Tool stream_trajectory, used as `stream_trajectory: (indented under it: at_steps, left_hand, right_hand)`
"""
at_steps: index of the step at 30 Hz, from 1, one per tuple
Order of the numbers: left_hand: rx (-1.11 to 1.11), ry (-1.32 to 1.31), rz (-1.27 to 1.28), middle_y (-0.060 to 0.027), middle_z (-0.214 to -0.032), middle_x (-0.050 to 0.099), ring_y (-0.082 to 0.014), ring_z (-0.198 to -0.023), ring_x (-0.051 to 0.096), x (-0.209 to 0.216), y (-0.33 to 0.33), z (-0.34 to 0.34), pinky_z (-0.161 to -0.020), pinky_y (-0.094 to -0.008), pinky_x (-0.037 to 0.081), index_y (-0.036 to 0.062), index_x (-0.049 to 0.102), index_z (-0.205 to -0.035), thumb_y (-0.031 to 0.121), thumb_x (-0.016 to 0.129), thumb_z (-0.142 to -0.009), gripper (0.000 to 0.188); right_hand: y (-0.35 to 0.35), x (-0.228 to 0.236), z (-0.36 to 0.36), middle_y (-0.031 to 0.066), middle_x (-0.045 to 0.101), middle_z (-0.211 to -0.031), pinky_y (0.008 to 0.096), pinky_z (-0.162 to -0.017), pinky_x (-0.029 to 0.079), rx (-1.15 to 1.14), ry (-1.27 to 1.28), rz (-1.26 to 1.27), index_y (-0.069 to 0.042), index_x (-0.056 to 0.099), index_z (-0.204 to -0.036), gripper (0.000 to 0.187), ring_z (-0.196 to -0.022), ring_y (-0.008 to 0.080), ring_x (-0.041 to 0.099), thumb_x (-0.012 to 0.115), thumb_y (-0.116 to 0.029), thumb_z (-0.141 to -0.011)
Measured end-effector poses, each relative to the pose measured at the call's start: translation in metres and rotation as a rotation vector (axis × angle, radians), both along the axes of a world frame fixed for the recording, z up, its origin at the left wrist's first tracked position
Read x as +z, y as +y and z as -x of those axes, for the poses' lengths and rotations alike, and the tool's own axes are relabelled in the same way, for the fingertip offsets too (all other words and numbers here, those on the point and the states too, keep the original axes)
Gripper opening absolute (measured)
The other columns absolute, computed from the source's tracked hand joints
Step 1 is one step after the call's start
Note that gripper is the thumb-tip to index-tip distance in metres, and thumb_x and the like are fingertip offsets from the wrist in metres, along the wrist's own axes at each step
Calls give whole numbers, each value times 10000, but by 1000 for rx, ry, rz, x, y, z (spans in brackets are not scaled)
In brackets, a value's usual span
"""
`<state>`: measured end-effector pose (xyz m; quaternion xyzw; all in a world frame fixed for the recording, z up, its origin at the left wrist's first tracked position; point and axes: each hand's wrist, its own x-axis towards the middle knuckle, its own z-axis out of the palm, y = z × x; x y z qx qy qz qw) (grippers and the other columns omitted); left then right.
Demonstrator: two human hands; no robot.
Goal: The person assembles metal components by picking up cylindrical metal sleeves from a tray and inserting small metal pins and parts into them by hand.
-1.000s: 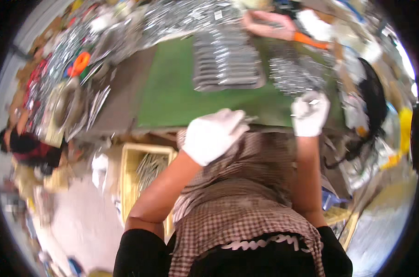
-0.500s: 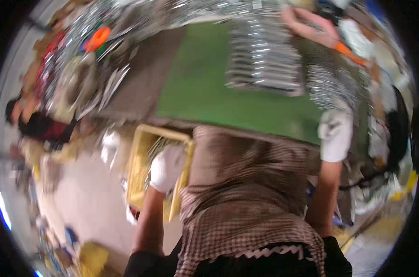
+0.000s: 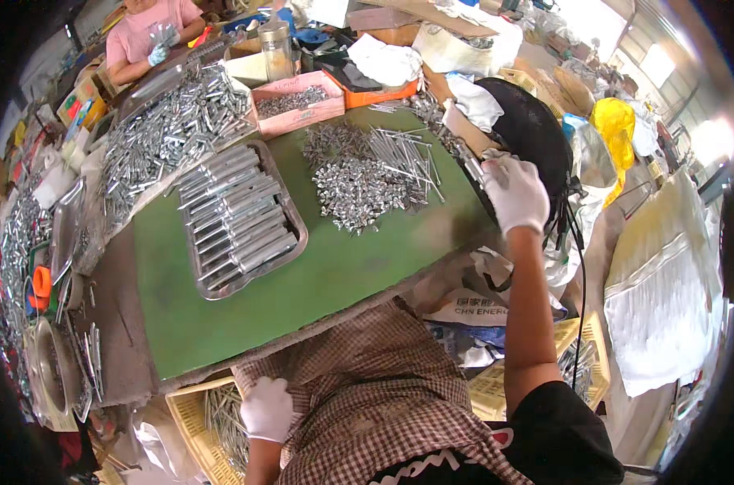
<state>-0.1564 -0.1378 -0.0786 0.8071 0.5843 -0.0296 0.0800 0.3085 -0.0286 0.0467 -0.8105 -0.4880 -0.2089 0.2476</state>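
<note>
My right hand (image 3: 515, 194), in a white glove, reaches to the right edge of the green work surface (image 3: 359, 271). Its fingers curl beside a row of shiny metal tubes (image 3: 470, 164); what they hold is hidden. Down by my lap, my left hand (image 3: 267, 410), also gloved, is loosely closed with nothing showing in it. It is next to a yellow crate (image 3: 191, 428) of long metal pins (image 3: 225, 416). On the surface lie a metal tray (image 3: 301, 226) of silvery sleeves (image 3: 238, 214), a heap of small metal nuts (image 3: 355, 194) and loose long pins (image 3: 407, 162).
A large pile of metal parts (image 3: 177, 129) lies at the far left, beside a pink box (image 3: 332, 106) and an orange bin (image 3: 383, 96). A black rounded object (image 3: 529, 121) stands beyond my right hand. Another person (image 3: 145, 36) is at the far left.
My view has swung to the right. My left hand has come out of the yellow crate to its right side; my right hand has moved farther out to the surface's right edge.
</note>
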Motion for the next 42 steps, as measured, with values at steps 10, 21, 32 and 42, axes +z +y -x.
stream_trajectory:
  at_steps: [10, 21, 32, 42]
  left_hand:
    - [258, -380, -182, -144, -1022, 635, -340, -865, 650, 30, -23, 24, -767, -423, 530, 45, 691, -1011, 51, 573, -844, 205]
    - [-290, -531, -540, -51, -963, 630, -238, -714, 637, 77, 40, -40, -638, -354, 533, 94, 706, -1044, 2, 690, -707, 350]
    - [-219, -441, -809, -55, -988, 660, -273, -852, 628, 122, 174, -70, -769, -374, 515, 104, 700, -1031, 22, 681, -777, 267]
    - [-244, -155, -523, -135, -1001, 600, -360, -975, 579, 110, 256, -74, -851, -458, 488, 82, 603, -999, 198, 678, -815, 230]
  right_hand:
    - [-17, 11, 50, 134, 659, -906, 424, -730, 523, 298, -25, -153, -140, 712, -1028, 256, -823, 308, 654, 634, -255, -813]
    - [-42, -37, 111, 79, 684, -967, 427, -693, 545, 663, 169, 267, -281, 717, -1035, 212, -797, 285, 656, 596, -255, -863]
    - [0, -17, -26, 120, 623, -992, 431, -796, 495, 68, 26, -101, -163, 676, -1099, 238, -916, 350, 624, 599, -177, -874]
    - [10, -9, -32, 155, 619, -1110, 424, -903, 477, 129, -119, -43, -92, 671, -1126, 315, -1022, 352, 607, 658, -270, -866]
